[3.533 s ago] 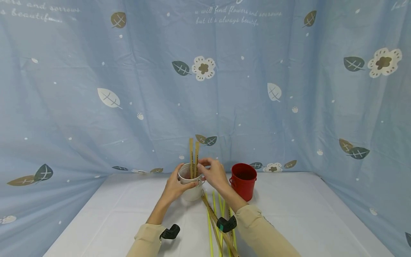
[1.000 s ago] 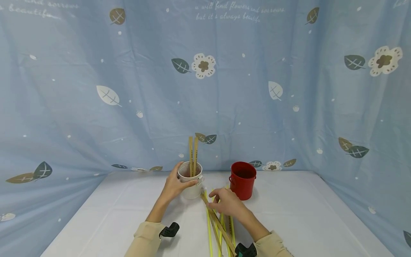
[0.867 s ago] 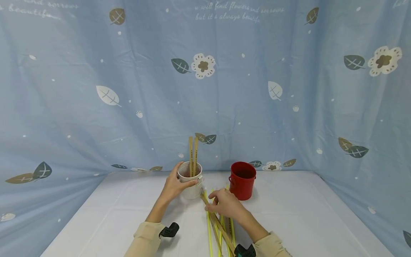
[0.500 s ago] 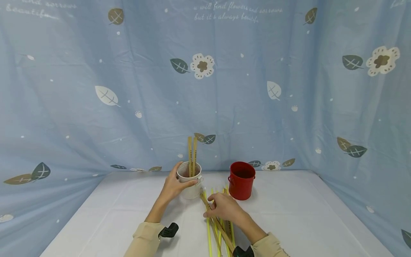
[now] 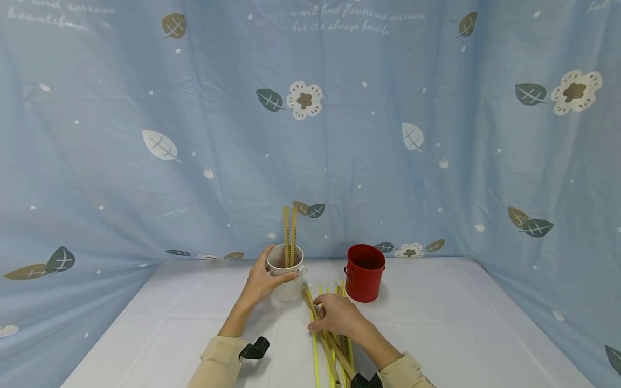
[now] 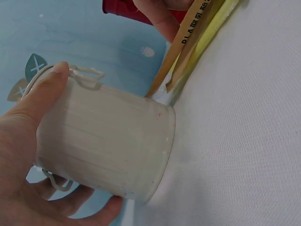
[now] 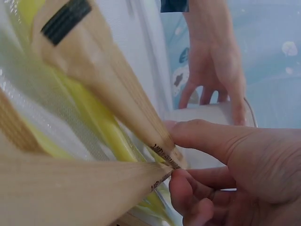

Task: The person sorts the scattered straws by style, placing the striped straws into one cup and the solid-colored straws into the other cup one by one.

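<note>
My left hand (image 5: pixel 260 281) grips the white bucket (image 5: pixel 287 290) near its rim, thumb across the near side. Two brown paper-wrapped straws (image 5: pixel 293 237) stand upright in that bucket. Just right of it, my right hand (image 5: pixel 341 317) is over a pile of straws on the table. In the right wrist view, its thumb and finger pinch a brown paper-wrapped straw (image 7: pixel 127 94) with black print, where a second brown wrapper (image 7: pixel 84 188) meets it. Yellow straws (image 5: pixel 316 358) in clear plastic lie under and beside the brown ones.
A red bucket (image 5: pixel 365 280) with side lugs stands behind and right of my right hand. The table has a white cloth (image 5: pixel 461 323). A blue patterned curtain (image 5: pixel 218 134) hangs along its back.
My right hand has come from the white bucket's rim down to the pile and now pinches a paper-wrapped straw, which has shifted slightly. My left hand stays on the white bucket.
</note>
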A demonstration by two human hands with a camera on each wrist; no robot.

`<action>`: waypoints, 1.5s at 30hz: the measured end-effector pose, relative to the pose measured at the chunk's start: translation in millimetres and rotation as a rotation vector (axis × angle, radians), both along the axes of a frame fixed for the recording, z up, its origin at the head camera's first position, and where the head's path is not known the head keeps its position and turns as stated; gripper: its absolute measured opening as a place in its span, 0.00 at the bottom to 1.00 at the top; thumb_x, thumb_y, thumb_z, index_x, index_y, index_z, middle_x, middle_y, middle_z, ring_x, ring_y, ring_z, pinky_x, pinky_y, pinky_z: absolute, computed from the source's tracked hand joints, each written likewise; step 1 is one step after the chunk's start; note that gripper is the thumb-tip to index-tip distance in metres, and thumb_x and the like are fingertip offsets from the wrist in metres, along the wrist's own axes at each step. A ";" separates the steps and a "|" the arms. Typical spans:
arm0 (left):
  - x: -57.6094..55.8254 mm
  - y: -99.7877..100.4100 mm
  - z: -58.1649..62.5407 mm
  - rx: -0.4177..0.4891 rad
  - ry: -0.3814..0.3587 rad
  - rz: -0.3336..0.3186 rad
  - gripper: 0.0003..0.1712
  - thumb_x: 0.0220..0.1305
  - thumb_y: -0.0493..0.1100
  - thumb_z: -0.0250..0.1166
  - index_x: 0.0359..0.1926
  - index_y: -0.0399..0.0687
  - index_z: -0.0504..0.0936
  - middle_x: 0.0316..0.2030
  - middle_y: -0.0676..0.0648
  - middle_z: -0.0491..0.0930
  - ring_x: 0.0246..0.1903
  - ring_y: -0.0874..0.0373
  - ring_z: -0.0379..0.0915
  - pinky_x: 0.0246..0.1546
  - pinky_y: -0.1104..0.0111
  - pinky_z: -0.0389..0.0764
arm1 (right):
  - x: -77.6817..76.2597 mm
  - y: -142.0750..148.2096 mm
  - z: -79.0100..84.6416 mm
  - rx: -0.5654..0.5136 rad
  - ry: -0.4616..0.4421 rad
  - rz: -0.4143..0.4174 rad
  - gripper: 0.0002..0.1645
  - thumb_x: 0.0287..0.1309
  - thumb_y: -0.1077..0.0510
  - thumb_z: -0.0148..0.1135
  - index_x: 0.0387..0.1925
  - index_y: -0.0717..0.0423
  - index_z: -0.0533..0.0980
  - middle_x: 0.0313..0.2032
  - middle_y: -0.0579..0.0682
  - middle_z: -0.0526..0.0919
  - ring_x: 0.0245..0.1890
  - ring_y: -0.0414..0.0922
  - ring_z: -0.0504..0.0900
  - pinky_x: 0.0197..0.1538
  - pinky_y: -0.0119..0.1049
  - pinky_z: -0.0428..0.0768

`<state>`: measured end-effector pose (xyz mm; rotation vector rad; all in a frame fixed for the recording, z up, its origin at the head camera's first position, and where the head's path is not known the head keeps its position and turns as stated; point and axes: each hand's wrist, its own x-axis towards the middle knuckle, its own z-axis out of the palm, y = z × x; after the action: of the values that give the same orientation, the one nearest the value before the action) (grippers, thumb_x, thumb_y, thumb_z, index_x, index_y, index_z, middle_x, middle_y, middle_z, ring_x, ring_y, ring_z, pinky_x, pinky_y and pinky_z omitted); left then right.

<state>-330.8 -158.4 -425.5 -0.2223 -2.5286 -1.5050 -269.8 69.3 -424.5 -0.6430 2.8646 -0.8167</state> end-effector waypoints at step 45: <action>-0.3 -0.5 -0.4 0.020 0.008 -0.014 0.61 0.47 0.59 0.78 0.76 0.58 0.53 0.67 0.38 0.66 0.64 0.37 0.68 0.55 0.47 0.76 | -0.9 9.8 8.2 -0.142 -0.100 0.006 0.26 0.54 0.60 0.70 0.55 0.65 0.78 0.20 0.44 0.77 0.12 0.38 0.71 0.19 0.30 0.72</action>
<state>-331.2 -158.9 -425.8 -0.2427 -2.5098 -1.5302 -270.7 79.1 -416.3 -0.6063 2.7328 -1.0282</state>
